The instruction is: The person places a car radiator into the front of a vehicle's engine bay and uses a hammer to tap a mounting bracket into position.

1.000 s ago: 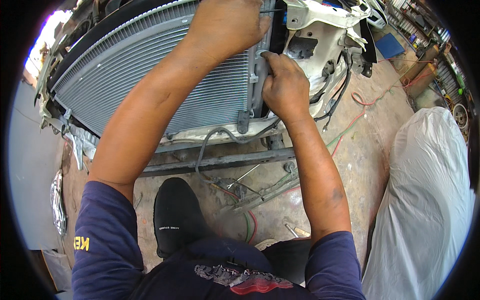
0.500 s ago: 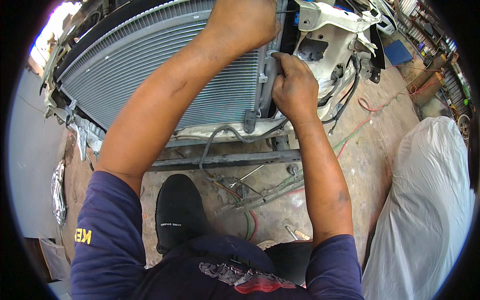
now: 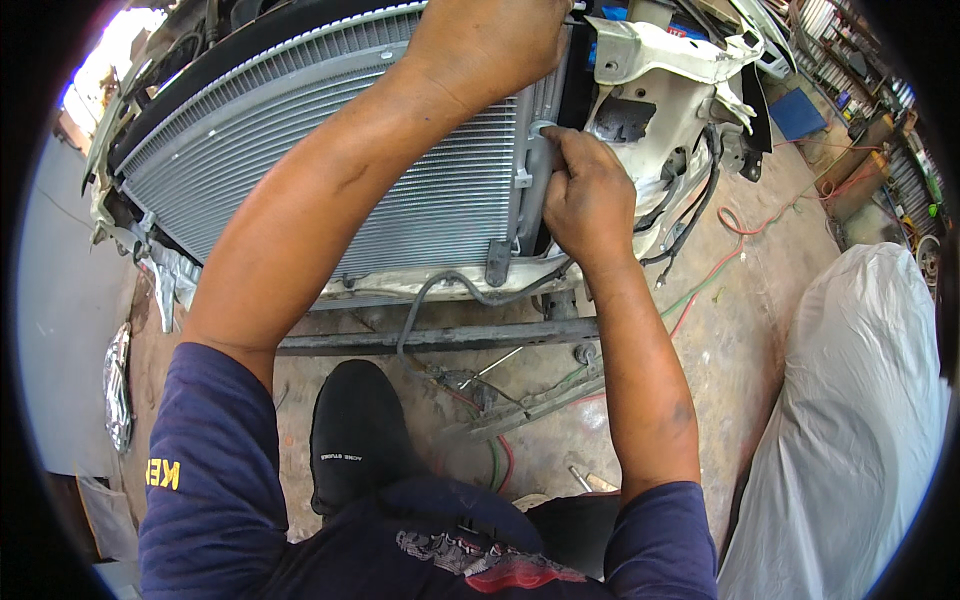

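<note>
A silver car condenser (image 3: 340, 160), finned and framed in metal, stands in the opened front of a car. My left hand (image 3: 495, 45) reaches over its upper right part, fingers curled; the fingertips and whatever they hold are hidden or cut off by the top edge. Lower and to the right, my right hand (image 3: 592, 190) is at the condenser's side tube (image 3: 537, 185). Its index finger reaches to a small round pale fitting on that tube, with the thumb close below and the other fingers curled out of sight.
Right of the condenser is bare whitish bodywork (image 3: 625, 60) with dangling black wiring (image 3: 700, 200). Below run a dark crossbar (image 3: 450, 338) and a grey hose (image 3: 410, 320). Red and green air lines (image 3: 735, 235) lie on the floor. A plastic-covered object (image 3: 830, 420) stands at right.
The view has shifted slightly. My left hand remains at the top edge, and the thin dark rod beside it no longer shows. My right hand stays at the side tube, its index finger on the fitting.
</note>
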`<state>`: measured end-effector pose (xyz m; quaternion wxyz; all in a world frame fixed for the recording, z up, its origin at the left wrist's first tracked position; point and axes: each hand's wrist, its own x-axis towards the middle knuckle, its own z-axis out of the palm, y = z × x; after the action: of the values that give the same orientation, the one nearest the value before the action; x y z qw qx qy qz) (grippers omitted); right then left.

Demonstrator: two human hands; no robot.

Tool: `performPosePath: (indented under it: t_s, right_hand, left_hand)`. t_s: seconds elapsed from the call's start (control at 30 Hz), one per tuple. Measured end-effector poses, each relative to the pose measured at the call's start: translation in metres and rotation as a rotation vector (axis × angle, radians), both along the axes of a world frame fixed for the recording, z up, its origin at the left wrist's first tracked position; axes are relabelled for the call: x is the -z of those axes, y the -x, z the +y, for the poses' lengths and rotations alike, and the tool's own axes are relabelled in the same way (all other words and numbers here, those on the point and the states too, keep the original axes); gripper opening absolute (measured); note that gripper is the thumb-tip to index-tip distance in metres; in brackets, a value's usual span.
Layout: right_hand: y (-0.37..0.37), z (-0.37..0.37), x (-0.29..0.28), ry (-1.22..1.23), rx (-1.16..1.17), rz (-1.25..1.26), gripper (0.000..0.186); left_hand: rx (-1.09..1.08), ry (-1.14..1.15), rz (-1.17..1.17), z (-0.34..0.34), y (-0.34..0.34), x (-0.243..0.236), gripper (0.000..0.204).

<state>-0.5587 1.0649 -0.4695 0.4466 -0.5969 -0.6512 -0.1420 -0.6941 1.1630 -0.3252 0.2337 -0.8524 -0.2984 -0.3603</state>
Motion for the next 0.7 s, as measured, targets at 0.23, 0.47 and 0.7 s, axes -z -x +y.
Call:
performPosePath:
  t_s: [0.23,0.47,0.7]
  right_hand:
    - [0.001,-0.002,-0.004,0.001,-0.014,0.018,0.037]
    - [-0.003,-0.002,-0.004,-0.018,-0.041,0.004,0.039]
    - [-0.004,-0.003,-0.006,-0.018,-0.067,0.033,0.041]
  left_hand:
    - [0.160,-0.165,0.098,0.007,0.022,-0.017,0.011]
    - [0.148,-0.096,0.293,0.025,0.047,-0.032,0.026]
    - [0.239,-0.508,0.295,0.022,0.062,-0.054,0.030]
